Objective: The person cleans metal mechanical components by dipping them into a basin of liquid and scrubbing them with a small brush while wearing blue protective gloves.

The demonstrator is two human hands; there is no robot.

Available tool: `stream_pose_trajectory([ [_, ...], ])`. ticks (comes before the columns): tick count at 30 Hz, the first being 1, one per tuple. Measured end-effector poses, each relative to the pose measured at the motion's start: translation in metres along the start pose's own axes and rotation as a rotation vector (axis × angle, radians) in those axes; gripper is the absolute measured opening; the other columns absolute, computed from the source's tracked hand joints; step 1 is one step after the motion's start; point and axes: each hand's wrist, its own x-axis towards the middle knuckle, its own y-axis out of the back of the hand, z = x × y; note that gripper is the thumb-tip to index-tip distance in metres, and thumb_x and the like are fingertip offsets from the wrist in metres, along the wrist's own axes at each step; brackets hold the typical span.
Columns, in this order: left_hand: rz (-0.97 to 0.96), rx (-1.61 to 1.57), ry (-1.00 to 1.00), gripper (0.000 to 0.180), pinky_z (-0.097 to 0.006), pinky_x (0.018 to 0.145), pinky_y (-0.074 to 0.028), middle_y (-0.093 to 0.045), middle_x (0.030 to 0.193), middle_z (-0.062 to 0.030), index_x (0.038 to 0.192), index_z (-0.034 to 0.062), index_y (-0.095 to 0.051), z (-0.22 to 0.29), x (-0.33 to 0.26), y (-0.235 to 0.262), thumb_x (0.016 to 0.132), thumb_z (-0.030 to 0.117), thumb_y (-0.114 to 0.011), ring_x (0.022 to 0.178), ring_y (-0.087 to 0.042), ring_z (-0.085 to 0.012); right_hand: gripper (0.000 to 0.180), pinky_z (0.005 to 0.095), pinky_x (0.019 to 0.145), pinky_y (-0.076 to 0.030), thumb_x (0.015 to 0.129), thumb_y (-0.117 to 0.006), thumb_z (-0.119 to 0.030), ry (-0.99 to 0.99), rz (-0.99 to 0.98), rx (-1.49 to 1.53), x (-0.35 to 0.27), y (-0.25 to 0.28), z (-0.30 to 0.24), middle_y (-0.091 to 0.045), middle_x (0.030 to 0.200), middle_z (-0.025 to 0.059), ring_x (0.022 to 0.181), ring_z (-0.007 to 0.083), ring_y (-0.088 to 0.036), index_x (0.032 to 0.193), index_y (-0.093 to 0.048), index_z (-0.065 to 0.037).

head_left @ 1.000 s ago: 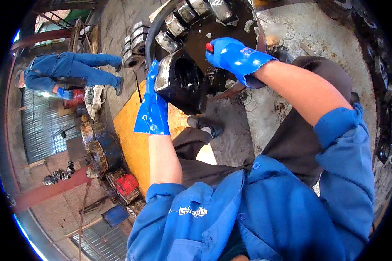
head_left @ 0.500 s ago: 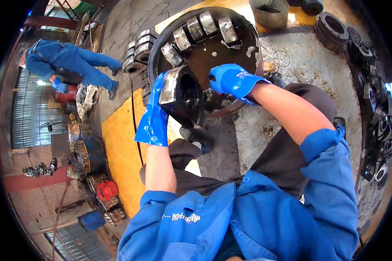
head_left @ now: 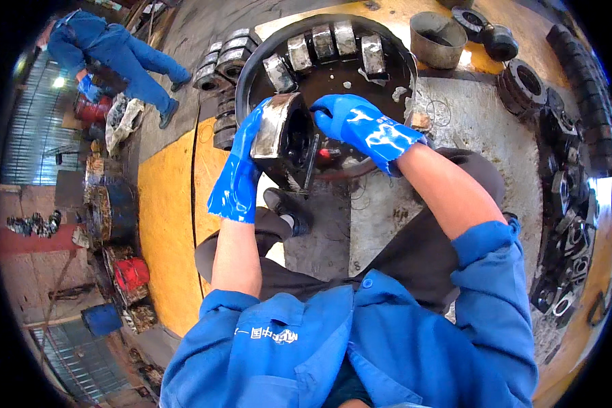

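A heavy metal block with a round bore (head_left: 270, 129) is tilted up over the near left part of a wide round pan (head_left: 242, 88). Blue-gloved, my left hand (head_left: 240, 166) grips the block's left side. Close to the block's right, bored face is my right hand (head_left: 360, 126), also in a blue glove, its fingers curled; whatever they hold is hidden. Below that hand a small red thing (head_left: 328, 154) shows, too small to name. Dark liquid lies in the pan, and several similar metal blocks (head_left: 321, 42) stand along its far edge.
More bored blocks (head_left: 234, 58) are stacked left of the pan. A grey bucket (head_left: 438, 41) and stacked dark rings (head_left: 521, 85) stand at the far right. Metal parts (head_left: 566, 234) line the right side. Another person in blue (head_left: 112, 51) bends at the far left.
The whole view has shifted. My left hand has tilted the block more upright, and my right hand has come closer to its bored face. The small red thing now shows under it.
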Motion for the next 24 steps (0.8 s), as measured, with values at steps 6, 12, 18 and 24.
stream_pose_trajectory([
  [6,-0.007,-0.017,-0.025,0.045,-0.039,0.107,-0.049,-0.063,0.134,-0.0133,0.144,-0.0002,-0.053,-0.006,-0.002,0.005,0.110,0.029,-0.048,0.117,-0.063,-0.0244,0.043,0.0371,0.087,-0.055,0.096,-0.063,-0.039,-0.144,-0.152,0.404,-0.002,0.009,-0.021,-0.076,0.102,0.0158,0.095,0.0231,-0.071,0.120,-0.073,-0.005],
  [12,-0.014,-0.030,-0.045,0.046,-0.039,0.109,-0.048,-0.062,0.136,-0.0134,0.145,-0.0007,-0.051,-0.011,-0.004,0.011,0.110,0.029,-0.048,0.119,-0.062,-0.0243,0.056,0.0357,0.088,-0.055,0.100,-0.063,-0.051,-0.217,-0.325,0.876,-0.009,0.011,-0.038,-0.076,0.109,0.0130,0.097,0.0178,-0.070,0.122,-0.072,-0.001],
  [18,-0.031,-0.032,-0.065,0.048,-0.038,0.111,-0.047,-0.061,0.138,-0.0134,0.147,-0.0011,-0.050,-0.014,-0.004,0.012,0.110,0.029,-0.047,0.121,-0.062,-0.0243,0.068,0.0353,0.092,-0.055,0.101,-0.061,-0.058,-0.207,-0.437,1.009,-0.018,0.019,-0.057,-0.073,0.117,0.0138,0.104,0.0192,-0.069,0.132,-0.065,0.002],
  [24,-0.065,-0.022,-0.085,0.049,-0.038,0.113,-0.046,-0.060,0.140,-0.0134,0.148,-0.0016,-0.049,-0.019,0.002,0.016,0.110,0.028,-0.047,0.123,-0.061,-0.0242,0.065,0.0348,0.098,-0.053,0.103,-0.058,-0.054,-0.182,-0.482,1.079,-0.008,0.001,-0.045,-0.072,0.122,0.0149,0.109,0.0204,-0.068,0.135,-0.063,0.003],
])
